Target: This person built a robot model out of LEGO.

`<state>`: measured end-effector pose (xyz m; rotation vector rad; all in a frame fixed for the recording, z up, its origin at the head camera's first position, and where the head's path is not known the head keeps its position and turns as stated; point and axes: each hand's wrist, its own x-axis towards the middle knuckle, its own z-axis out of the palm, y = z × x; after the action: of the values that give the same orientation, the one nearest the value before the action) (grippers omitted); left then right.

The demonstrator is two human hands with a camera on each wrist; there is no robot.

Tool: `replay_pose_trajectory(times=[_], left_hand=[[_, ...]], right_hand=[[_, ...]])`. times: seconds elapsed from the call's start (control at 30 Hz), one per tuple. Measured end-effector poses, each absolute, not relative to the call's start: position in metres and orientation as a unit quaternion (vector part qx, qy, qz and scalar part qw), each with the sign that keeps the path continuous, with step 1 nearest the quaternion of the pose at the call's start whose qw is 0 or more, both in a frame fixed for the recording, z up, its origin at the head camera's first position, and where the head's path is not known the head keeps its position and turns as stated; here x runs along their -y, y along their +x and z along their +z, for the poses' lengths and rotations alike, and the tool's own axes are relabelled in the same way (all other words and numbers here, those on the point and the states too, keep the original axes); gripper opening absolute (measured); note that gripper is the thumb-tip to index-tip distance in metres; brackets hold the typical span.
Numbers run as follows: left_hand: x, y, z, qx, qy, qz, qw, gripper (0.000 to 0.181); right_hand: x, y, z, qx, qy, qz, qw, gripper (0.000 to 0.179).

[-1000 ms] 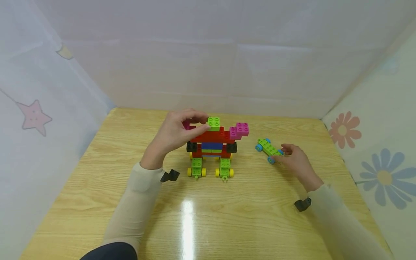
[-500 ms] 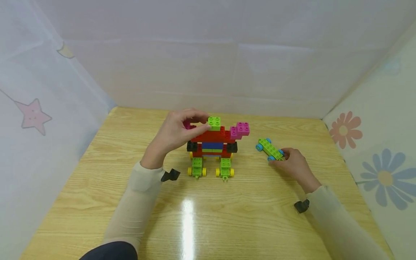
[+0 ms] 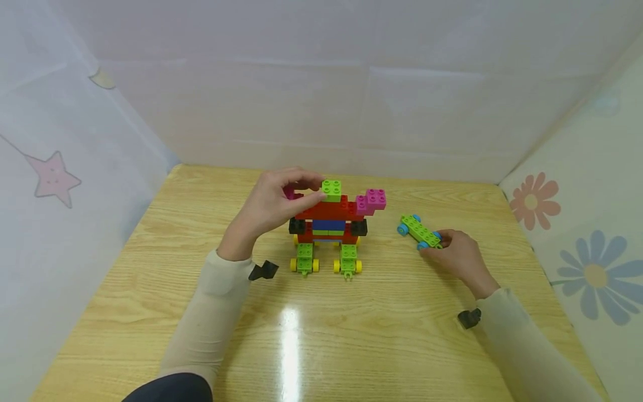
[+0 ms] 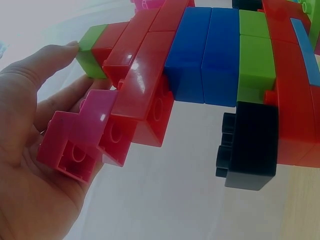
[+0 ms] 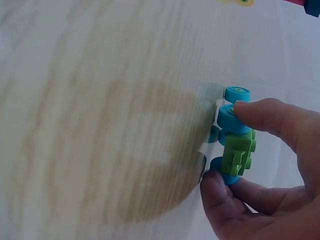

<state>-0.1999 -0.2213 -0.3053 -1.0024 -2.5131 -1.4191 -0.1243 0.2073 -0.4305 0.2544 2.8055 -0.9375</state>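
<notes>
A figure of stacked toy building blocks (image 3: 326, 211) stands on the table, with red, blue, black and pink parts. A lime green brick (image 3: 331, 190) tops it, and my left hand (image 3: 268, 201) pinches this brick. In the left wrist view the thumb lies on the green brick (image 4: 91, 50) while the other fingers pass behind pink bricks (image 4: 95, 117). To the right, a wheeled lime green block base (image 3: 420, 231) with blue wheels rests on the table. My right hand (image 3: 461, 255) pinches its near end; in the right wrist view the thumb and a finger are on opposite blue wheels (image 5: 234, 120).
Under the figure are two lime green wheeled bases (image 3: 305, 258) with yellow wheels, pointing towards me. The wooden table (image 3: 382, 329) meets a pale cloth (image 3: 361, 123) at the back. A cloth with printed flowers (image 3: 595, 275) hangs at the right.
My right hand has closed its thumb and fingers on the near end of the blue-wheeled base, which has shifted very slightly to the right. The left hand stays at the figure's top.
</notes>
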Motion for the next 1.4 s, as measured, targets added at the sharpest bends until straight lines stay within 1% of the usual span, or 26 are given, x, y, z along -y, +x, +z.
replay_pose_trajectory(times=[0.07,0.3,0.53,0.77,1.0,1.2,1.4], left_hand=[[0.222,-0.199,-0.305,0.821,-0.327,-0.466,0.043,0.028],[0.222,-0.198,-0.305,0.820,-0.327,-0.468,0.045,0.029],[0.223,-0.199,-0.305,0.821,-0.329,-0.464,0.046,0.028],[0.223,-0.199,-0.304,0.825,-0.329,-0.458,0.043,0.027],[0.222,-0.199,-0.303,0.820,-0.335,-0.462,0.043,0.027],[0.221,-0.199,-0.304,0.817,-0.339,-0.463,0.049,0.028],[0.221,-0.198,-0.303,0.819,-0.336,-0.463,0.050,0.028]], right_hand=[[-0.208,-0.124,-0.430,-0.942,0.082,-0.315,0.085,0.084],[-0.209,-0.123,-0.415,-0.937,0.085,-0.327,0.086,0.092],[-0.211,-0.127,-0.384,-0.938,0.073,-0.331,0.080,0.092],[-0.208,-0.134,-0.349,-0.932,0.064,-0.345,0.087,0.099],[-0.193,-0.140,-0.311,-0.933,0.046,-0.347,0.086,0.094],[-0.178,-0.147,-0.282,-0.946,0.018,-0.318,0.064,0.091],[-0.152,-0.157,-0.253,-0.944,-0.006,-0.324,0.053,0.082]])
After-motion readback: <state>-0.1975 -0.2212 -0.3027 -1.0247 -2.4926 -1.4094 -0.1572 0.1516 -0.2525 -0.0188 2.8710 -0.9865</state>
